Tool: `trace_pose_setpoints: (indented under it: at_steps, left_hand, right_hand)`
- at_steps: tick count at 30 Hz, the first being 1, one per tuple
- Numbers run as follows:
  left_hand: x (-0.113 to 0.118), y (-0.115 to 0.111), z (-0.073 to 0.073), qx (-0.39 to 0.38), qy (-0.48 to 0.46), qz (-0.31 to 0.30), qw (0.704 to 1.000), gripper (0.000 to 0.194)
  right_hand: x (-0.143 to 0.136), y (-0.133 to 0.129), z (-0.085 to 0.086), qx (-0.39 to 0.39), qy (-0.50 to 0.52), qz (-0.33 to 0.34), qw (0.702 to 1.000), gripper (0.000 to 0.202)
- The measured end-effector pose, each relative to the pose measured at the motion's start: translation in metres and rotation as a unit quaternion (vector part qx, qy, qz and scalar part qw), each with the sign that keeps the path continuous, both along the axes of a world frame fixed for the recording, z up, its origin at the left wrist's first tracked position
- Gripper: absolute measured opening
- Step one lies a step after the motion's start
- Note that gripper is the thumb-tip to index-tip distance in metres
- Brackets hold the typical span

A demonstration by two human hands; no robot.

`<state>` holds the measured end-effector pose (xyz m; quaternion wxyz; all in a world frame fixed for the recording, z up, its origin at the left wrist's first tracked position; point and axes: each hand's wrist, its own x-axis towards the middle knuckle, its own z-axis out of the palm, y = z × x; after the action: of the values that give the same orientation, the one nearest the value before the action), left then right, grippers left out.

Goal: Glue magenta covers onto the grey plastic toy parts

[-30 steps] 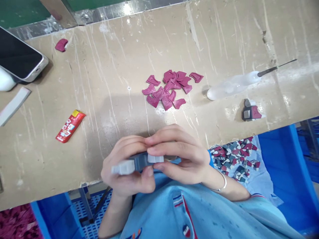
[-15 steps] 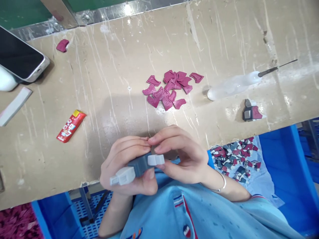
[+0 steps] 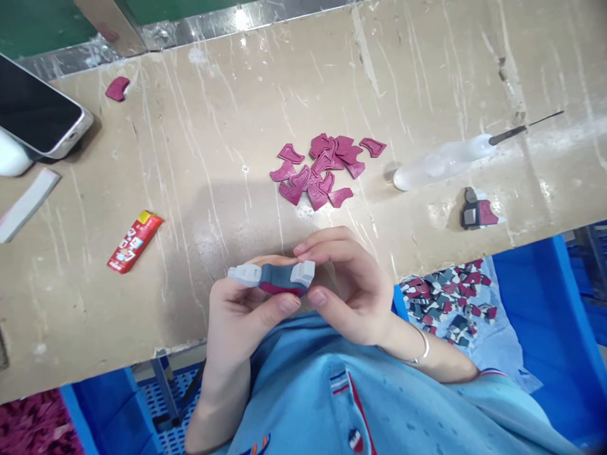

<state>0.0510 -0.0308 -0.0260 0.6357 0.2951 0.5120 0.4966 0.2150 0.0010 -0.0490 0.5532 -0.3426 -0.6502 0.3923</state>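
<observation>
A: How is the grey-and-white plastic assembly (image 3: 272, 280) held?
B: It is pinched at both ends, by the left hand (image 3: 237, 313) and the right hand (image 3: 348, 294), above the worktop's (image 3: 199, 158) near edge.
A: What matters?
B: The maroon insert should be pressed flush; spare maroon pieces (image 3: 322, 167) are kept mid-worktop.

A tan desk (image 3: 199, 158) is filling most of the view, its top showing pale scratches and smears that are running in streaks across it. Light is glaring off a strip of shiny metal (image 3: 213, 22) lying along the far edge, and a green surface (image 3: 42, 22) is showing beyond that strip. Under the near edge, blue plastic bins (image 3: 545, 303) are sitting on the right and lower left. A metal leg (image 3: 165, 388) is standing in front of a blue perforated crate wall (image 3: 156, 404). A magenta rug-like patch (image 3: 28, 426) is lying at the bottom left corner.
</observation>
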Motion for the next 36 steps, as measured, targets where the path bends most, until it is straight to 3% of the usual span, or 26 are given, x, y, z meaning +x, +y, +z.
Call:
trace_pose_setpoints:
  at_steps: [9,17,23,29,36]
  left_hand:
    - [0.003,-0.005,-0.002,-0.024,0.065,0.035,0.997,0.048]
    - [-0.001,-0.003,-0.009,-0.015,0.080,0.015,0.997,0.048]
    - [-0.003,0.003,-0.016,0.019,0.092,0.003,0.996,0.059]
    - [0.000,0.007,-0.008,0.026,0.078,-0.060,0.995,0.071]
    - [0.004,-0.011,-0.003,-0.061,0.099,0.023,0.993,0.064]
  right_hand:
    - [-0.004,-0.001,-0.001,-0.035,0.000,0.011,0.999,0.022]
    - [-0.004,-0.003,-0.005,-0.064,0.020,0.034,0.997,0.035]
    - [0.007,-0.001,-0.006,-0.070,-0.015,0.052,0.996,0.030]
    - [0.007,-0.002,-0.009,-0.004,-0.015,0.026,1.000,0.023]
    - [0.010,0.001,-0.011,0.143,-0.086,0.034,0.985,0.023]
